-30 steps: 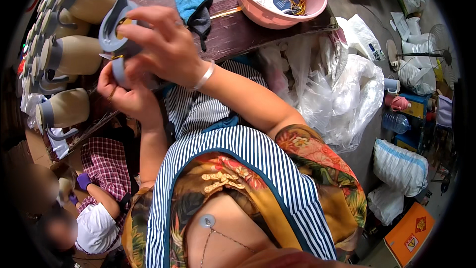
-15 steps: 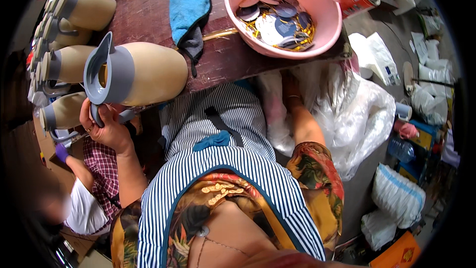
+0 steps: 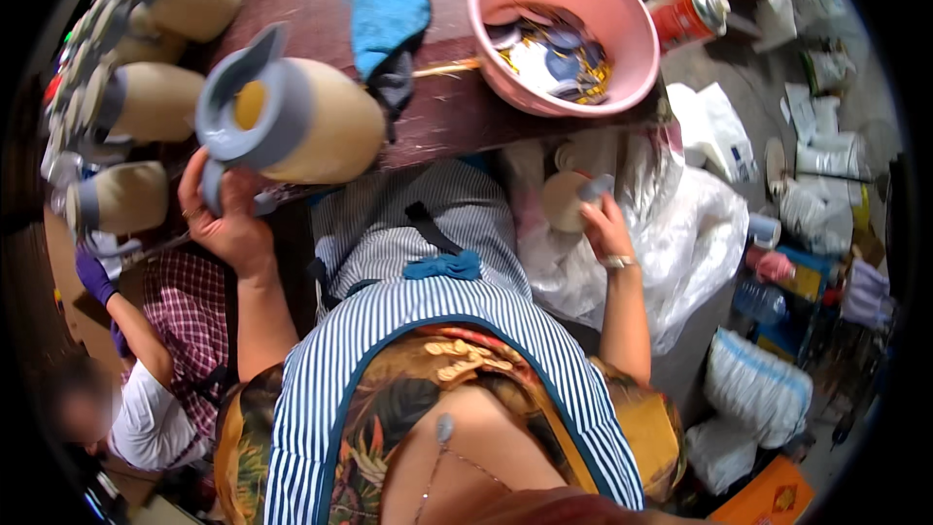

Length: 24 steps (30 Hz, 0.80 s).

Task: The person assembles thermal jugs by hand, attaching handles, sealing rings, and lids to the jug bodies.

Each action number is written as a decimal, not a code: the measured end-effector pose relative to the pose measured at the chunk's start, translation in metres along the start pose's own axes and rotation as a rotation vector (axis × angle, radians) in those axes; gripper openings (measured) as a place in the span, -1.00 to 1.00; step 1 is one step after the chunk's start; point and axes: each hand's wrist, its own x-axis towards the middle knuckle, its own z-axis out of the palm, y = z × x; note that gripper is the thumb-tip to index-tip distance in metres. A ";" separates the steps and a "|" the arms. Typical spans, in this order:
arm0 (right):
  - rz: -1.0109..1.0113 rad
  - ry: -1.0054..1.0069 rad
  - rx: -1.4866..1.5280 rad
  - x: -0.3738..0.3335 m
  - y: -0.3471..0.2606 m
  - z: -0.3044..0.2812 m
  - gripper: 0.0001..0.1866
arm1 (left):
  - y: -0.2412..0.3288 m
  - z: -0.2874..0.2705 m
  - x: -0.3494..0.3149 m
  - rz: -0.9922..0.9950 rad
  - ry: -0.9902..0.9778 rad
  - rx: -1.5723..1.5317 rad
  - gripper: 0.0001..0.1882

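My left hand (image 3: 230, 228) is closed round the grey handle of a beige jug (image 3: 335, 126) with a grey collar and spout. The jug lies on its side over the table's near edge, its mouth facing left and a yellowish inside showing. At the right, over the plastic bags, my right hand (image 3: 609, 233) pinches the grey tab of what looks like a round beige lid (image 3: 564, 200); its edges are blurred. A blue cloth mitt with grey trim (image 3: 387, 24) lies on the table beyond the jug.
A pink basin (image 3: 634, 58) at the table's right edge holds round tags with gold strings, beside a red spray can (image 3: 688, 19). Similar jugs (image 3: 151, 102) line the left. Clear plastic bags (image 3: 680, 233) hang below right. A co-worker in purple gloves (image 3: 94, 275) sits lower left.
My right hand has come up out of the plastic bags with the beige lid. The jug in my left hand has tilted slightly, its spout now pointing further right. The co-worker's arm has shifted.
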 end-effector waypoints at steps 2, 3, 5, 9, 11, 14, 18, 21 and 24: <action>-0.338 -0.089 0.052 -0.041 -0.084 0.067 -0.32 | 0.020 0.008 0.010 0.190 -0.061 0.164 -0.63; -0.507 -0.159 0.004 -0.047 -0.110 0.087 -0.34 | 0.041 0.019 0.013 0.356 -0.152 0.292 -0.60; -0.732 -0.326 -0.126 -0.054 -0.172 0.141 -0.37 | 0.068 0.029 0.018 0.412 -0.375 0.198 -0.57; -0.731 -0.736 -0.551 -0.034 -0.258 0.259 -0.56 | 0.087 0.009 0.023 0.404 -0.487 0.066 -0.57; -1.160 -0.842 -0.923 0.001 -0.271 0.304 -0.72 | 0.090 -0.002 0.025 0.374 -0.494 0.044 -0.57; -1.172 -0.784 -0.761 0.032 -0.255 0.338 -0.70 | 0.080 -0.011 0.028 0.356 -0.443 0.052 -0.55; -1.368 -0.859 -0.946 0.001 -0.257 0.355 -0.24 | 0.069 -0.027 0.034 0.196 -0.362 -0.005 -0.56; -1.572 -0.868 -1.157 -0.009 -0.249 0.370 -0.28 | 0.073 -0.032 0.051 0.104 -0.416 -0.097 -0.62; -1.641 -1.024 -1.023 0.000 -0.252 0.371 -0.34 | 0.066 -0.037 0.066 0.015 -0.540 -0.221 -0.64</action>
